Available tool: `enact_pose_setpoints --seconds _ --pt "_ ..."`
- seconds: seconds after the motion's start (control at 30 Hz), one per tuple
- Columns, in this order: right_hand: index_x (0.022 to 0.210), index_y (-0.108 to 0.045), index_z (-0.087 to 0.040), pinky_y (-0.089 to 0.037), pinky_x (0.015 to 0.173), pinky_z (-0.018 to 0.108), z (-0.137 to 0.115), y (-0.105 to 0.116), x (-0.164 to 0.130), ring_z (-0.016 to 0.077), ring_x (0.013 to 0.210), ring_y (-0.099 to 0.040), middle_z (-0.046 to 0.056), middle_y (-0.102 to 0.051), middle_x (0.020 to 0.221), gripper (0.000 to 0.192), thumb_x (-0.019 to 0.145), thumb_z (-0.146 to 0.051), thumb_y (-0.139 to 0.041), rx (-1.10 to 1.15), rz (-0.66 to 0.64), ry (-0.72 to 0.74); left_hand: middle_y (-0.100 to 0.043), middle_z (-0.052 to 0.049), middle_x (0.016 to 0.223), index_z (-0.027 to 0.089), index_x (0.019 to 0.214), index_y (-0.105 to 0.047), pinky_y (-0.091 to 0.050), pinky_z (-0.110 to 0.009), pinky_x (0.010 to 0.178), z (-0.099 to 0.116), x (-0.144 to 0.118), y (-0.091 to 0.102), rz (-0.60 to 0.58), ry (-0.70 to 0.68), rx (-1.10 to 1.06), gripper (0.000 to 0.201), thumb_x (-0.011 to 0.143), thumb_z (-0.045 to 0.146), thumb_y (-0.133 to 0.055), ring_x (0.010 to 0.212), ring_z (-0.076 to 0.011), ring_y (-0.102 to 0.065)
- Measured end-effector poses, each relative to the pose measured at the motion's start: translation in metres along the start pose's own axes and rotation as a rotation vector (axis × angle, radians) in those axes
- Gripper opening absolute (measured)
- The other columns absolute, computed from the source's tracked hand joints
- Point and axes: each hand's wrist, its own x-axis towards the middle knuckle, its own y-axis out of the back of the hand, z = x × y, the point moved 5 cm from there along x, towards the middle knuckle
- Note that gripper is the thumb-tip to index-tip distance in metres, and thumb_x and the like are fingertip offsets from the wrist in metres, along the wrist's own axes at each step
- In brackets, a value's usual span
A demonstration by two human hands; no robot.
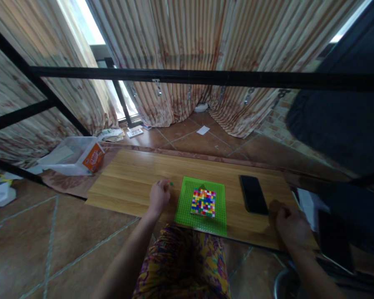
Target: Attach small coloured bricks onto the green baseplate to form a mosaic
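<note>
Left hand [158,196] curled loosely on the wooden board [127,178], fingertips pressed together at a tiny green brick [171,184]; pinching it or merely touching, cannot tell. Just right of that hand, a green baseplate [187,207] with a square block of many-coloured bricks [203,202] at its middle, nearer the left hand than the right. Right hand [291,226] closed in a loose fist at the board's near right edge, beside a black phone [253,194] lying lengthwise away; nothing visibly held.

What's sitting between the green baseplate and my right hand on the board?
In the head view, a black phone lies between the green baseplate and your right hand.
</note>
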Motion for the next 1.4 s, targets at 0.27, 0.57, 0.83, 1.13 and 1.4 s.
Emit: enact_pose_setpoints --seconds 0.27,0.57,0.83,1.13,1.4 --pt "0.093 -0.069 -0.013 -0.040 0.063 0.035 0.000 0.000 0.001 0.0276 0.079 -0.059 0.015 -0.066 0.084 0.038 0.088 -0.036 -0.039 -0.009 -0.004 0.036 -0.071 -0.011 0.093 0.017 0.084 -0.070 -0.049 -0.036 0.090 0.018 0.005 -0.007 -0.047 -0.093 0.055 0.019 0.084 0.014 -0.051 0.094 -0.0231 -0.064" --pt "0.090 -0.069 -0.012 -0.039 0.065 0.033 -0.004 0.003 0.002 0.0244 0.077 -0.057 0.014 -0.065 0.081 0.037 0.089 -0.035 -0.040 -0.021 -0.021 0.020 -0.074 -0.002 0.083 0.019 0.084 -0.068 -0.053 -0.025 0.074 0.059 -0.040 -0.012 -0.170 -0.161 -0.455 0.012 0.080 0.017 -0.057 0.077 -0.0159 -0.070" --pt "0.091 -0.070 -0.012 -0.039 0.067 0.033 -0.004 0.002 0.002 0.0240 0.080 -0.057 0.014 -0.065 0.082 0.037 0.089 -0.034 -0.040 -0.006 -0.033 0.004 -0.074 -0.001 0.080 0.020 0.080 -0.069 -0.052 -0.025 0.074 0.080 -0.043 -0.010 -0.225 -0.148 -0.465 0.012 0.078 0.013 -0.059 0.075 -0.0152 -0.069" --pt "0.093 -0.070 -0.012 -0.039 0.065 0.032 -0.006 0.005 0.002 0.0246 0.081 -0.059 0.015 -0.066 0.084 0.037 0.087 -0.033 -0.041 -0.016 -0.034 -0.006 -0.072 -0.002 0.074 0.019 0.073 -0.068 -0.048 -0.025 0.067 0.083 -0.037 -0.014 -0.252 -0.113 -0.363 0.008 0.077 0.017 -0.062 0.070 -0.0156 -0.066" --pt "0.095 -0.070 -0.011 -0.039 0.064 0.032 -0.008 0.008 0.001 0.0249 0.081 -0.059 0.015 -0.066 0.086 0.037 0.088 -0.033 -0.040 -0.023 -0.035 -0.019 -0.068 -0.001 0.069 0.018 0.070 -0.067 -0.045 -0.025 0.062 0.084 -0.029 -0.022 -0.331 -0.036 -0.530 0.004 0.073 0.015 -0.066 0.064 -0.0138 -0.062"
